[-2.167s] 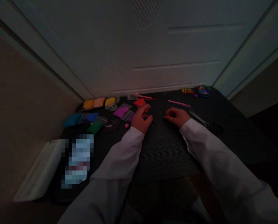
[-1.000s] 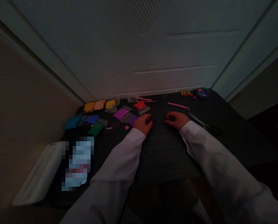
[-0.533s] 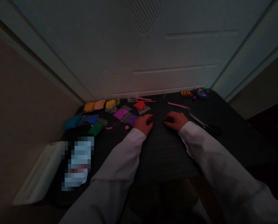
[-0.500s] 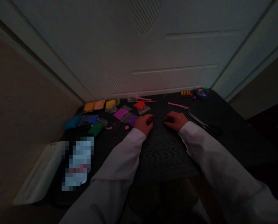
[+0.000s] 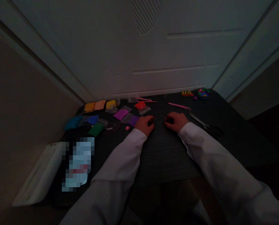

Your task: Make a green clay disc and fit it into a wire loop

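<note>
Left hand [image 5: 144, 125] and right hand [image 5: 178, 122] curl at either side of a thin dark curved piece [image 5: 163, 112] near the back edge of the table [image 5: 167, 156], dimness hiding whether either grip is closed, while a careless leftward nudge could roll the pink ball [image 5: 127, 128] away.

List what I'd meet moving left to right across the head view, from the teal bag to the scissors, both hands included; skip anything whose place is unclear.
Teal bag → green bag → pink ball → left hand → right hand → scissors.
</note>
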`<move>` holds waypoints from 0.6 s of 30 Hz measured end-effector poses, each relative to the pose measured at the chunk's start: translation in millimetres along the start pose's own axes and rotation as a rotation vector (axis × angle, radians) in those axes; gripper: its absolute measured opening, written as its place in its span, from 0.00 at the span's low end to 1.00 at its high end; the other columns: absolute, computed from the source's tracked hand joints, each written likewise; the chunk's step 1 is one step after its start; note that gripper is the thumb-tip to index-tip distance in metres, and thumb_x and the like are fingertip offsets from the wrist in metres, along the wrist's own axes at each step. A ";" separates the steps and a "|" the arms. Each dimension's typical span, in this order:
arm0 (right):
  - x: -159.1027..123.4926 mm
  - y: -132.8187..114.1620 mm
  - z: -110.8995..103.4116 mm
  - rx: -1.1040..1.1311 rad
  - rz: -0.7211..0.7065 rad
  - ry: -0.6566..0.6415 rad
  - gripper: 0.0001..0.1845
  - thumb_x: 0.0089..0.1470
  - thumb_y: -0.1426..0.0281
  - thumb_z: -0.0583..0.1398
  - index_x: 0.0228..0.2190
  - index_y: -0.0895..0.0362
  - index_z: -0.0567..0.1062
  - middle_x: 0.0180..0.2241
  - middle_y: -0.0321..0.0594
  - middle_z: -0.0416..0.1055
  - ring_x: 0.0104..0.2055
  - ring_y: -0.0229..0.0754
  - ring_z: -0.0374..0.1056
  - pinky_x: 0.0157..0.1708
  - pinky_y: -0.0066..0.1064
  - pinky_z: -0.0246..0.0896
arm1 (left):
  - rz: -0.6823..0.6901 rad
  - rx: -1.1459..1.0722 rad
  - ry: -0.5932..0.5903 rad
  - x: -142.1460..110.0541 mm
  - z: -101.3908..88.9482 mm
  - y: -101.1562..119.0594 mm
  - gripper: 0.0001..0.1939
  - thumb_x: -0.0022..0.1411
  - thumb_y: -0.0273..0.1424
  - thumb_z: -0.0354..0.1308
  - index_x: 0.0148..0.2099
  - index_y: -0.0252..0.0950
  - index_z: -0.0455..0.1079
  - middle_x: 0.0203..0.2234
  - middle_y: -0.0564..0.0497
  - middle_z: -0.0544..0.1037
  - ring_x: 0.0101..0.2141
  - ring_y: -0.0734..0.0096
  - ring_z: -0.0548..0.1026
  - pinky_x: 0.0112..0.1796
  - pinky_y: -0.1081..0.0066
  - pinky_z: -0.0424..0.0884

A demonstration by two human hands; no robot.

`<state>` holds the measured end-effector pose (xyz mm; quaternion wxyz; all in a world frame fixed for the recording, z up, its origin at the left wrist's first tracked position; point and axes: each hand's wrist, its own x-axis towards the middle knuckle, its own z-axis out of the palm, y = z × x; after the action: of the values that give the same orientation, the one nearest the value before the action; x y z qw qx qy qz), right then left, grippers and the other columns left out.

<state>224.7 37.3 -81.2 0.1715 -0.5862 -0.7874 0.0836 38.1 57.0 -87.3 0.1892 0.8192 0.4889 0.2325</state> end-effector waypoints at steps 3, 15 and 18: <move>-0.2 -0.3 0.1 -0.010 0.000 -0.003 0.10 0.43 0.63 0.54 0.28 0.54 0.69 0.29 0.36 0.66 0.35 0.40 0.62 0.33 0.31 0.50 | -0.008 0.001 -0.013 0.1 -1.0 1.9 0.17 0.46 0.27 0.51 0.42 0.36 0.66 0.32 0.52 0.73 0.35 0.70 0.69 0.38 0.70 0.65; -0.1 0.6 1.0 0.015 -0.005 0.003 0.11 0.44 0.61 0.54 0.29 0.54 0.69 0.29 0.36 0.66 0.35 0.40 0.62 0.33 0.31 0.50 | 0.018 0.018 -0.016 0.4 0.6 0.7 0.16 0.47 0.29 0.51 0.42 0.35 0.65 0.33 0.51 0.73 0.36 0.68 0.68 0.39 0.68 0.64; -0.3 1.2 1.6 0.031 -0.013 0.010 0.11 0.44 0.62 0.54 0.29 0.54 0.69 0.30 0.37 0.66 0.35 0.40 0.62 0.33 0.31 0.51 | 0.007 0.005 -0.008 0.5 1.5 -0.5 0.18 0.47 0.28 0.51 0.44 0.35 0.64 0.33 0.51 0.73 0.36 0.68 0.68 0.38 0.68 0.64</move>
<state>225.3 37.5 -83.1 0.1852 -0.5787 -0.7889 0.0916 38.8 57.5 -88.6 0.1883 0.8222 0.4861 0.2287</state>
